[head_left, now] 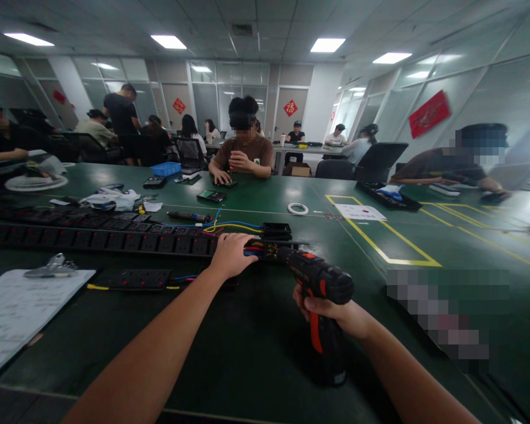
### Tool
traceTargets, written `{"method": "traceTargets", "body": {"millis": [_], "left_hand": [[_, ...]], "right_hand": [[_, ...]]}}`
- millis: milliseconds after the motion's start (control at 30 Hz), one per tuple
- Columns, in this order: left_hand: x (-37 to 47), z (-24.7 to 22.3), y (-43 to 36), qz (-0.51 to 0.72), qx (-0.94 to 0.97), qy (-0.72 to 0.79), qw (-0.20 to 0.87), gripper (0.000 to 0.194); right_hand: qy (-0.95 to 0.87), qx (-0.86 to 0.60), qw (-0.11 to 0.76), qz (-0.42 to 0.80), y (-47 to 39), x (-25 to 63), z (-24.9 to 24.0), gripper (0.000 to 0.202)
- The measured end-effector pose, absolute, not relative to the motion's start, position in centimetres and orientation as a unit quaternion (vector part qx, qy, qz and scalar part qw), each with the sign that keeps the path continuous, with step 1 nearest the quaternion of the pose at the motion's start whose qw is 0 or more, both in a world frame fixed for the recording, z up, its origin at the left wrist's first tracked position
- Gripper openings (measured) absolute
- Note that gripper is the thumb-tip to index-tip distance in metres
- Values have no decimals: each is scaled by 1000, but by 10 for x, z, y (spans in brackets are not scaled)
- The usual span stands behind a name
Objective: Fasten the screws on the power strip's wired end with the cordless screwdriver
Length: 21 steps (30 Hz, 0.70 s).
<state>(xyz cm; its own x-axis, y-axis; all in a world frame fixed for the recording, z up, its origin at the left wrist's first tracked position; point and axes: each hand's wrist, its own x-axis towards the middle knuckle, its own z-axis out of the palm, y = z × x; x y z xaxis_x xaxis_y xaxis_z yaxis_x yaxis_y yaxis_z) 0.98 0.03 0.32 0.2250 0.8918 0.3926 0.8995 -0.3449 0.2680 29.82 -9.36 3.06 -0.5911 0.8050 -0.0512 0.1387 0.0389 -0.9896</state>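
My right hand (pixel 342 315) is wrapped round the grip of a black and orange cordless drill (pixel 320 275). The drill's nose points left, at the open end of a long black power strip (pixel 174 243), where brass-coloured terminals (pixel 271 251) show; whether the bit touches them is too small to tell. My left hand (pixel 230 257) grips the strip near that end, with its fingers over the top and coloured wires by the fingertips. Just in front of the strip lies a shorter black socket piece (pixel 143 279) with wires coming from its right end.
A clipboard (pixel 35 306) with paper lies at the left. Behind the strip are blue and yellow wires (pixel 229 226), a pen-shaped driver (pixel 189 217) and a white tape ring (pixel 297 209). A co-worker (pixel 242 150) sits across the green table (pixel 229 365); a black tray (pixel 388 196) stands right.
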Motion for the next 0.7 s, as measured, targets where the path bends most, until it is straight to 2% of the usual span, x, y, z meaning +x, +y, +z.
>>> {"method": "traceTargets", "body": {"millis": [700], "left_hand": [[10, 5, -1, -243, -783, -573, 2, 53]], "right_hand": [[-671, -360, 296, 577, -92, 299, 26, 46]]}}
